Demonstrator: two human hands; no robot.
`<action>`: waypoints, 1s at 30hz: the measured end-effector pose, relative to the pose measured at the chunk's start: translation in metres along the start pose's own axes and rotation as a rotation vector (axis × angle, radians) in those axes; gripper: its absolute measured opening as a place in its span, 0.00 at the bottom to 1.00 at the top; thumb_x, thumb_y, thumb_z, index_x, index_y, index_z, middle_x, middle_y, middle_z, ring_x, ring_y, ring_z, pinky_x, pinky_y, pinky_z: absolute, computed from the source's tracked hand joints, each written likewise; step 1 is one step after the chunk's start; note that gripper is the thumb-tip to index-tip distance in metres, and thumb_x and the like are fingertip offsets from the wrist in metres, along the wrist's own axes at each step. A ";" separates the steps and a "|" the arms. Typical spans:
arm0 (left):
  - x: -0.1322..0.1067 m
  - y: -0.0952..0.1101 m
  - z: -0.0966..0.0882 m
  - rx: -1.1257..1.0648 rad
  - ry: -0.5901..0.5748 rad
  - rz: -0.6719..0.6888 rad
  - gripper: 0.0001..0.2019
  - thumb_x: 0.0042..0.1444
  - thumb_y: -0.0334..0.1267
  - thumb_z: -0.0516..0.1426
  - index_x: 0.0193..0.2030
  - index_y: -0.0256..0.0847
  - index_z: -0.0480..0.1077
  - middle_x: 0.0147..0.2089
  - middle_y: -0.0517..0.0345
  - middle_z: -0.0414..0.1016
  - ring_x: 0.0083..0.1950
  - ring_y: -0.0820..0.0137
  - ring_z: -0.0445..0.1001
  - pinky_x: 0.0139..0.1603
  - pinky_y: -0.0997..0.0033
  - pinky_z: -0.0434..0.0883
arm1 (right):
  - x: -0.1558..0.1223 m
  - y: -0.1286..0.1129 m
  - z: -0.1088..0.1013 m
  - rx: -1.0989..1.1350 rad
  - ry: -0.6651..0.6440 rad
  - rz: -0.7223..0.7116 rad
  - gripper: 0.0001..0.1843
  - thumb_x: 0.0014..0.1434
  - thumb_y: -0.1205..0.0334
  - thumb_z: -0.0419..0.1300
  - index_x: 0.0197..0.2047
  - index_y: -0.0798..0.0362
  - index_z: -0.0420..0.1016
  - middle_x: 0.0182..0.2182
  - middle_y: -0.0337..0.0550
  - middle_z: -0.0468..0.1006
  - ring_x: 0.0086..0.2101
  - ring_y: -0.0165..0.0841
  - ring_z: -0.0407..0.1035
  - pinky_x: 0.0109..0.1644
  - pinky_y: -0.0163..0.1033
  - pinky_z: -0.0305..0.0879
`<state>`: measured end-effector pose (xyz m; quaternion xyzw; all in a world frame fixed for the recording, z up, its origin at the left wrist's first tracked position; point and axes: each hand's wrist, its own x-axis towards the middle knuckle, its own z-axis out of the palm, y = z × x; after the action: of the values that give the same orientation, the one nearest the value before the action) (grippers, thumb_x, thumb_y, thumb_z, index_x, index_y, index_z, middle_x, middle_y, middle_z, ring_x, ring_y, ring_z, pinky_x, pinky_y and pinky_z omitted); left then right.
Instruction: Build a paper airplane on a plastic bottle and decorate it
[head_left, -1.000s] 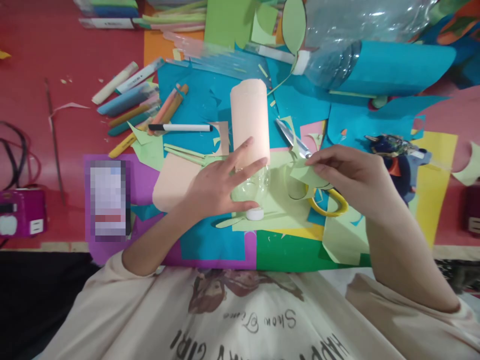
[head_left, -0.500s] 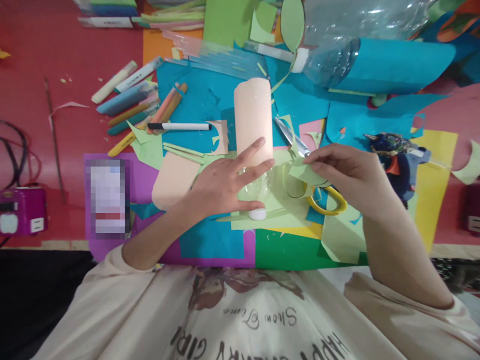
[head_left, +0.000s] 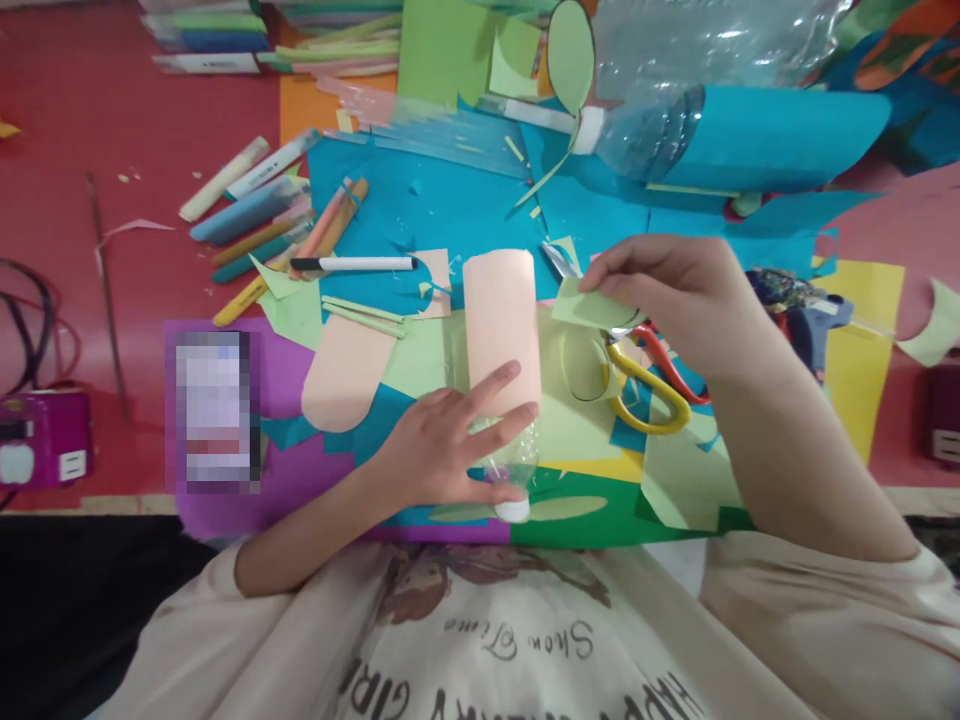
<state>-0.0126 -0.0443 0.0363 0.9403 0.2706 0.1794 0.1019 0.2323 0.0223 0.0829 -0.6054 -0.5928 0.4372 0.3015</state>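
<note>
A clear plastic bottle wrapped in peach paper [head_left: 501,325] lies on the table with its white cap [head_left: 513,510] toward me. My left hand [head_left: 442,445] rests on its neck end, fingers spread over the bottle and thumb near the cap. My right hand [head_left: 671,295] is raised to the right of the bottle and pinches a small light green paper piece [head_left: 589,305] between thumb and fingers. Yellow and red handled scissors [head_left: 649,385] lie under that hand on light green paper.
Coloured paper sheets and scraps cover the red table [head_left: 75,230]. Markers and crayons [head_left: 262,215] lie at the left, with a black-tipped pen [head_left: 352,264]. A big clear bottle in blue paper [head_left: 720,125] lies at the back right. A glue gun [head_left: 814,315] sits to the right.
The wrapped bottle and my left hand have come nearer to me. My right hand has lifted up and away with the green piece, uncovering the scissors.
</note>
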 end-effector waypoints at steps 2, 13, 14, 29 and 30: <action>-0.002 0.002 0.002 -0.022 0.019 -0.011 0.31 0.63 0.63 0.46 0.60 0.40 0.62 0.62 0.37 0.69 0.49 0.61 0.78 0.40 0.65 0.75 | 0.009 -0.010 0.002 -0.026 -0.001 0.014 0.14 0.56 0.77 0.55 0.25 0.51 0.74 0.23 0.37 0.69 0.24 0.27 0.57 0.27 0.35 0.54; -0.008 -0.002 0.006 -0.092 0.050 -0.020 0.32 0.62 0.63 0.49 0.61 0.40 0.60 0.63 0.35 0.66 0.40 0.67 0.78 0.42 0.65 0.76 | 0.039 -0.048 0.011 -0.174 -0.215 -0.059 0.19 0.54 0.84 0.51 0.20 0.55 0.71 0.10 0.25 0.51 0.16 0.21 0.43 0.20 0.34 0.40; -0.008 -0.003 0.007 -0.095 0.051 -0.020 0.32 0.62 0.63 0.49 0.61 0.41 0.59 0.63 0.35 0.66 0.40 0.67 0.78 0.42 0.65 0.76 | 0.041 -0.048 0.012 -0.190 -0.217 -0.072 0.19 0.53 0.84 0.52 0.20 0.55 0.71 0.10 0.25 0.51 0.16 0.20 0.43 0.20 0.34 0.40; -0.009 -0.004 0.010 -0.123 0.066 -0.014 0.32 0.62 0.62 0.51 0.63 0.39 0.60 0.64 0.34 0.64 0.39 0.68 0.76 0.43 0.62 0.76 | 0.048 -0.060 0.019 -0.392 -0.219 -0.034 0.16 0.55 0.79 0.53 0.21 0.56 0.73 0.12 0.28 0.49 0.19 0.23 0.41 0.25 0.36 0.40; -0.009 -0.004 0.010 -0.124 0.067 -0.012 0.32 0.62 0.61 0.51 0.63 0.39 0.60 0.64 0.34 0.64 0.40 0.68 0.76 0.43 0.62 0.76 | 0.048 -0.060 0.020 -0.404 -0.224 -0.026 0.15 0.55 0.78 0.53 0.21 0.56 0.73 0.12 0.29 0.50 0.19 0.23 0.41 0.25 0.36 0.40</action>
<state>-0.0175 -0.0470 0.0231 0.9240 0.2679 0.2266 0.1518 0.1836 0.0729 0.1191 -0.5934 -0.7059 0.3701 0.1124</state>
